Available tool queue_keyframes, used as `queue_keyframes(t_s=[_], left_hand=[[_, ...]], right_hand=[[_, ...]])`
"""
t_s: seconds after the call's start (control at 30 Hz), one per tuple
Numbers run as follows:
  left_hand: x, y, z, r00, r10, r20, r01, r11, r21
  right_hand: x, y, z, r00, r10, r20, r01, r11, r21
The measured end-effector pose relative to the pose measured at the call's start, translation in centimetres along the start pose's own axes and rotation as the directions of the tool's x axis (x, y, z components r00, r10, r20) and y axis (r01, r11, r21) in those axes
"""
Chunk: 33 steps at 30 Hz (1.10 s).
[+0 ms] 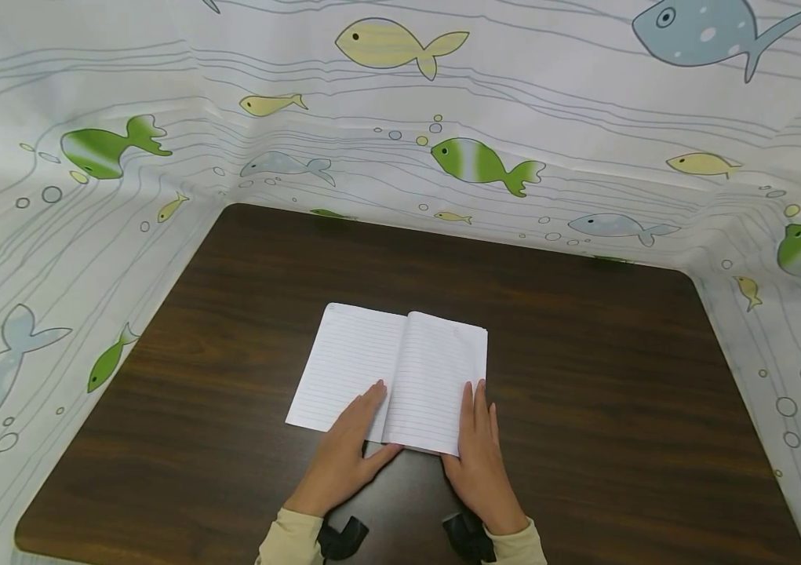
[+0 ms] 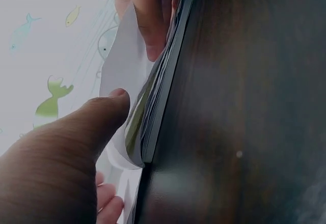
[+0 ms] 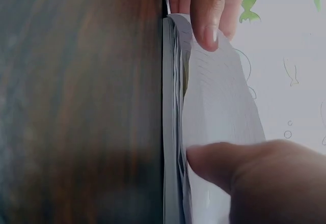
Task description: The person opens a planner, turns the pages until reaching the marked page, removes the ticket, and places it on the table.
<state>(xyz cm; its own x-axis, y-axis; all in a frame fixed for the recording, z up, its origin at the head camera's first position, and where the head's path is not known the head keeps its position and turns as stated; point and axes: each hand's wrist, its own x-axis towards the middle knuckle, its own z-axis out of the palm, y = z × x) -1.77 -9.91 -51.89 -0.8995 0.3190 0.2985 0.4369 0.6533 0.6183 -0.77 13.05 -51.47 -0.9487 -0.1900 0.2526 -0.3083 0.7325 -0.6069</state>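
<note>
A lined notebook lies spread on the dark table, its ruled pages facing up. Across the lower part near the centre fold rests my left hand, fingers extended and thumb at the bottom edge. My right hand lies along the right page's outer edge with straight fingers. In the right wrist view, the right thumb touches the edge of the top page, which bows up off the stack beneath. From the left wrist view, the left thumb sits over the lifted page.
The brown wooden table surrounds the notebook. White fabric printed with fish walls in the back and both sides. Black wrist mounts show at both cuffs.
</note>
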Motion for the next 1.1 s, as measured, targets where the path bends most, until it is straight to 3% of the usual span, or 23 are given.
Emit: queue_keyframes(t_s=[0.2,0.37,0.5,0.63,0.73,0.83,0.97,1.03,1.1], left_hand=[[0.0,0.0,0.0,0.999,-0.036,-0.005,0.036,0.999,-0.016],[0.1,0.2,-0.1,0.998,-0.049,-0.033,0.045,0.993,-0.113],[0.3,0.2,-0.2,0.995,-0.012,-0.094,-0.013,0.966,-0.259],[0.5,0.3,-0.3,0.982,-0.031,-0.185,-0.040,0.930,-0.366],[0.6,0.3,-0.4,0.953,-0.064,-0.295,-0.059,0.920,-0.388],[0.9,0.3,-0.6,0.903,-0.093,-0.419,-0.076,0.926,-0.370],[1.0,0.5,-0.8,0.839,-0.163,-0.519,0.007,0.957,-0.289],[1.0,0.5,-0.9,0.820,-0.182,-0.543,0.065,0.972,-0.228],[1.0,0.3,-0.9,0.807,-0.159,-0.569,0.085,0.984,-0.156]], right_hand=[[0.0,0.1,0.0,0.998,-0.038,-0.050,0.038,0.999,0.006],[0.1,0.1,-0.1,0.998,-0.028,-0.054,0.029,0.999,0.013],[0.2,0.0,-0.2,0.999,0.002,-0.044,-0.001,1.000,0.025],[0.2,-0.1,-0.2,0.999,0.035,-0.023,-0.035,0.999,0.023],[0.2,-0.1,-0.3,0.999,0.046,-0.007,-0.046,0.999,0.014],[0.2,-0.1,-0.4,0.998,0.064,0.006,-0.064,0.998,0.009],[0.3,-0.1,-0.4,0.995,0.097,0.029,-0.097,0.995,0.012],[0.3,-0.1,-0.5,0.993,0.110,0.043,-0.110,0.994,0.016],[0.4,-0.1,-0.6,0.991,0.119,0.054,-0.120,0.992,0.023]])
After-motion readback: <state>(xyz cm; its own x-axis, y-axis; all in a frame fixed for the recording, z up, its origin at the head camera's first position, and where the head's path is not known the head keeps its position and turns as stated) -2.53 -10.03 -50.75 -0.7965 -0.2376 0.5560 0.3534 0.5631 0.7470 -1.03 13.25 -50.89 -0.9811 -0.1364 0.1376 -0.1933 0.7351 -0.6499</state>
